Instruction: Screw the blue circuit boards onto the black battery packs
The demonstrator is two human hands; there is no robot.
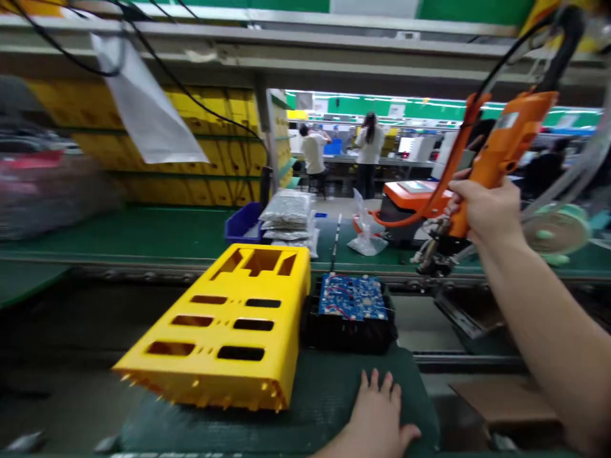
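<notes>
My right hand is wrapped round the body of an orange power screwdriver, held up at the right with its metal tip pointing down. Palm down, with fingers spread, my left hand is at the dark green board near the front; whether it presses on the surface I cannot tell. Just beyond it sits a black housing with a blue circuit board on top, red wires showing. To the left lies a yellow plastic casing with several slots, its near end lined with small pegs.
Behind stand silvery bags in a stack, a blue bin, an orange-and-black box and a green fan. A metal rail crosses the bench. White paper and cables hang overhead. Two people stand far off.
</notes>
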